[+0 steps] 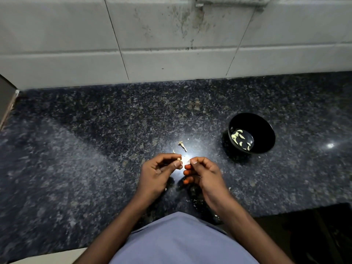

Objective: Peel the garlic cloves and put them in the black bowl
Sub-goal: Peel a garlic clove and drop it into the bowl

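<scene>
Pinching a garlic clove [179,159] in left hand [157,173] grip, right hand [202,173] grip pinching something glare-hidden

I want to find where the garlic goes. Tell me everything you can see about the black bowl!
The black bowl is round, deep and glossy. It stands upright on the dark speckled counter, to the right of both hands, touched by neither. Several pale peeled garlic cloves lie at its bottom.

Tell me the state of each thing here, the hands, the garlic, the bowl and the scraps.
Left hand: pinching a garlic clove.
Right hand: pinching a bit of skin.
Black bowl: upright, holding peeled cloves.
Peel scraps: loose on the counter.
</scene>
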